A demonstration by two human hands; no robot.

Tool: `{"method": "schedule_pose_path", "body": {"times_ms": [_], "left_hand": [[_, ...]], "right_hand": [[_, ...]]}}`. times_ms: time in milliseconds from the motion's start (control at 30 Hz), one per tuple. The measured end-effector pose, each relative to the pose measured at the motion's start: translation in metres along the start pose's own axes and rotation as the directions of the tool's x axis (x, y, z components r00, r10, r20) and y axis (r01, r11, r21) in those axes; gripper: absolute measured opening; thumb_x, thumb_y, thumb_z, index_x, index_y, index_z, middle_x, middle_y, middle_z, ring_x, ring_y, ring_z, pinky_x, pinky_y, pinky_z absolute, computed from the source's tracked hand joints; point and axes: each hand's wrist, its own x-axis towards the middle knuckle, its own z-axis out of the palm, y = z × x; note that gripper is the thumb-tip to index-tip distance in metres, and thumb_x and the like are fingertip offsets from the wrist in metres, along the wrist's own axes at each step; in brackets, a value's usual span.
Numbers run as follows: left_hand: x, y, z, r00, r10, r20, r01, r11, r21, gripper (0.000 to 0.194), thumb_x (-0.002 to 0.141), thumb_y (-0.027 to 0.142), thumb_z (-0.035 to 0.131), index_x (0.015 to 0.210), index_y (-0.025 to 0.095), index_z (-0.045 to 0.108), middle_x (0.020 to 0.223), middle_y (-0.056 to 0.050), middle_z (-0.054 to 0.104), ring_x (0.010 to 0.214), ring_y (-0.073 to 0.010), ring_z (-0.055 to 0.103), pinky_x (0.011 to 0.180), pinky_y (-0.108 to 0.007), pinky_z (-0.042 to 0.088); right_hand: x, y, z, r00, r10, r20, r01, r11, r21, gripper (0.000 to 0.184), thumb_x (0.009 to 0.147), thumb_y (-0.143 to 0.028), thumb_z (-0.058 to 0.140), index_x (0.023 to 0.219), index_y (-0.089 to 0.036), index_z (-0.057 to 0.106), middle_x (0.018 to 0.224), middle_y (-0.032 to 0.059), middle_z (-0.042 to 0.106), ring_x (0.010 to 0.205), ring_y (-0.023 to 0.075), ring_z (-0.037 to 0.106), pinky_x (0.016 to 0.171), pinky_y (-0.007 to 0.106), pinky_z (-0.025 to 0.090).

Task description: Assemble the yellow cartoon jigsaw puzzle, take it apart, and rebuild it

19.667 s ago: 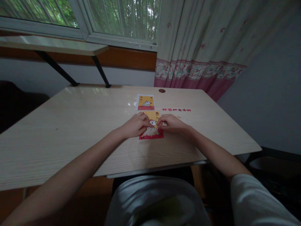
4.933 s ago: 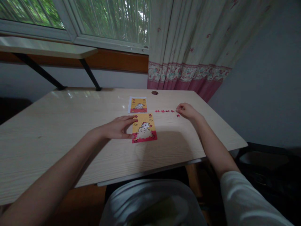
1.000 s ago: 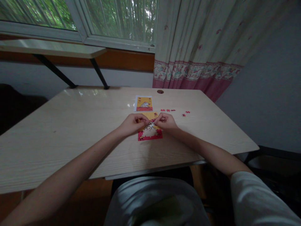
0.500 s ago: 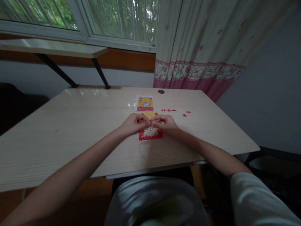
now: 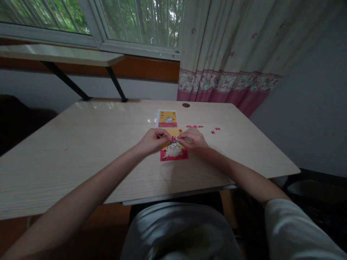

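A yellow and red jigsaw puzzle (image 5: 166, 158) lies on the table under my hands, with a pale, bare-looking patch low in its middle. Above its centre is a small pinkish-red puzzle piece (image 5: 174, 138). My left hand (image 5: 155, 140) pinches this piece from the left between thumb and fingers. From the right, my right hand (image 5: 195, 138) has its thumb and fingertips closed at the piece's other edge. Part of the puzzle is hidden behind my fingers. Just beyond it lies a printed picture card (image 5: 167, 120) showing a white animal on yellow and red.
A row of loose red puzzle pieces (image 5: 194, 126) lies beyond my right hand. Two more pieces (image 5: 213, 132) are farther right. The pale wooden table (image 5: 108, 126) has a round cable hole (image 5: 185, 105) at the back. A raised shelf (image 5: 108, 59) stands back left, a curtain (image 5: 225, 79) hangs behind.
My right hand's fingertips have drawn slightly right, opening a small gap between the hands where the piece shows more clearly. My left hand has hardly moved.
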Motion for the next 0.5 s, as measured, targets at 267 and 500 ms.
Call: {"method": "schedule_pose_path", "body": {"times_ms": [267,500], "left_hand": [[0.0,0.007,-0.017,0.992,0.039,0.12,-0.068,0.966,0.251,0.025,0.076,0.037,0.058,0.084,0.015,0.066,0.084,-0.007,0.067,0.075,-0.0165,0.059,0.069,-0.03,0.046],[0.001,-0.003,-0.038,0.964,0.061,0.26,-0.234,0.662,0.712,0.052,0.072,0.043,0.059,0.115,0.014,0.055,0.12,-0.015,0.053,0.113,-0.0309,0.045,0.097,-0.047,0.031]], "right_hand": [[-0.002,-0.004,0.001,0.962,0.101,0.252,-0.102,0.995,-0.01,0.012,0.081,-0.029,0.06,0.077,-0.018,0.065,0.07,0.003,0.064,0.072,0.015,0.055,0.074,0.028,0.037],[-0.008,-0.005,0.008,0.872,0.101,0.479,-0.117,0.993,0.004,0.012,0.082,-0.028,0.057,0.08,-0.019,0.066,0.076,0.0015,0.066,0.076,0.0142,0.055,0.075,0.027,0.035]]}}
